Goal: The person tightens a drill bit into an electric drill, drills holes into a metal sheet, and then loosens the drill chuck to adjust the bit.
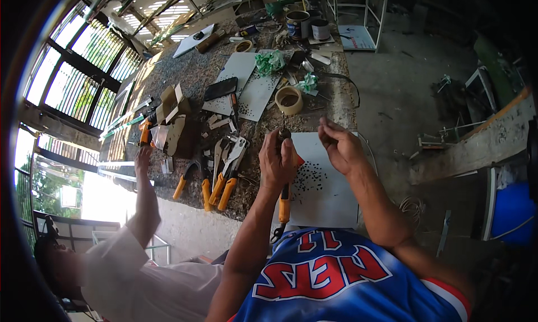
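My left hand is closed around a long tool whose orange handle shows below the wrist. A dark round tip sticks out past the fingers, and the tool's exact kind is hidden by the hand. To its right, my right hand is raised with the fingers bent and thumb and fingertips close together. Anything between them is too small to make out. Beneath both hands lies a pale board, with many small dark pieces scattered on it.
Orange-handled pliers and snips lie to the left, near an open cardboard box. Beyond are a tape roll, green crumpled plastic and cans. At left, a co-worker's arm reaches toward an orange tool.
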Motion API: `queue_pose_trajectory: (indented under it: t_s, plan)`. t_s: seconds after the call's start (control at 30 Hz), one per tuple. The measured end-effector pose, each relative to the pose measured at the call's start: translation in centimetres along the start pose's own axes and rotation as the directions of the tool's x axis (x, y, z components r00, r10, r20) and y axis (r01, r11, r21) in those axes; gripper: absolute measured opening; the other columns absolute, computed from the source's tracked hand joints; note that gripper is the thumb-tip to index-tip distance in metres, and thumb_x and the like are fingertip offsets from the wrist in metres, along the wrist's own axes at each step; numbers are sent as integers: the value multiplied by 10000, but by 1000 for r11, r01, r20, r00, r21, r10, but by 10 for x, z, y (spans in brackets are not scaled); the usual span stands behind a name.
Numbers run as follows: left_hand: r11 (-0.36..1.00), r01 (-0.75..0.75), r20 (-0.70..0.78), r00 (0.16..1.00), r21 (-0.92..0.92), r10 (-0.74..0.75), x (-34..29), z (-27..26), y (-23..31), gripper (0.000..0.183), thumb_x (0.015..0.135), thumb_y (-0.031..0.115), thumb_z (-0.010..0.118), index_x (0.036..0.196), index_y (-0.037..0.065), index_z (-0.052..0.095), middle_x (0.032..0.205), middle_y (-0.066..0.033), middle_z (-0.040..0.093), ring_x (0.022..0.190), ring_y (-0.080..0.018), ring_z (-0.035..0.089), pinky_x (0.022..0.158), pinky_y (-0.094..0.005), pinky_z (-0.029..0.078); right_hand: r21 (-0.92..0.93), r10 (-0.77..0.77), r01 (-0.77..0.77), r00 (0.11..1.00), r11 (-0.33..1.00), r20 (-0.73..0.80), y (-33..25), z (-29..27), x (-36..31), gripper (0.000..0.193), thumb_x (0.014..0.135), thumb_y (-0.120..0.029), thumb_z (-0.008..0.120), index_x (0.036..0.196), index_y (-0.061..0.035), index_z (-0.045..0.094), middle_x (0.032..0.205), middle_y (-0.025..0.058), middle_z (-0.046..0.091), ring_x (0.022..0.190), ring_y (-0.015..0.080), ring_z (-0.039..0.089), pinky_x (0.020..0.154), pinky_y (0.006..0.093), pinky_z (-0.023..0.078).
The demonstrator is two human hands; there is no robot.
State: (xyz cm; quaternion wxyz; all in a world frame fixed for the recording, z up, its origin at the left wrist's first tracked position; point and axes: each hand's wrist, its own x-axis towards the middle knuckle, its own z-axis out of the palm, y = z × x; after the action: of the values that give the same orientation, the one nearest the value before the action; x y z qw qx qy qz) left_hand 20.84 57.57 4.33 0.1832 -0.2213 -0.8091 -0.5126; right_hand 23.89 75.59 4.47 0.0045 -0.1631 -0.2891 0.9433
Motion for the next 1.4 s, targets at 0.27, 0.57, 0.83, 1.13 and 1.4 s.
queue_pose_trajectory:
  t_s: [0.27,0.57,0.83,1.13,1.4]
  plan:
    - [1000,13,72,997,-22,-11,2,-4,4,326,951,213,517,1165,-33,530,968,-205,590,854,-403,591,753,-447,476,-479,-76,-8,985,878,-155,19,13,-34,216,1000,-261,535,1096,-69,561,1058,82,662,890,190,631,787,359,513]
    - [991,-22,47,998,-131,28,2,-7,5,281,948,177,532,1155,-12,539,897,-168,595,754,-339,612,666,-405,477,-367,-148,138,989,920,2,18,42,-39,168,937,-224,659,1025,-82,647,925,28,673,860,126,651,705,250,484]
    - [987,-11,57,998,-160,21,5,-11,10,268,965,171,514,1142,-30,526,832,-157,563,686,-315,593,594,-413,452,-504,53,-18,997,863,55,-1,49,-30,152,959,-206,622,1001,-61,641,865,40,673,759,112,617,627,217,432]
    - [993,-104,-19,994,-63,103,-1,-2,3,318,973,175,492,1206,-41,511,942,-215,590,748,-348,598,658,-409,484,-396,258,-179,953,901,158,-16,38,-9,177,950,-171,618,1005,-5,644,917,107,693,791,172,675,714,275,540]
    - [932,-200,-5,977,301,212,-7,8,0,342,944,129,528,1240,-33,470,1015,-258,589,821,-403,604,710,-449,509,-341,486,-395,840,853,242,-32,31,8,174,954,-173,611,994,-4,631,878,104,701,723,181,680,645,278,545]
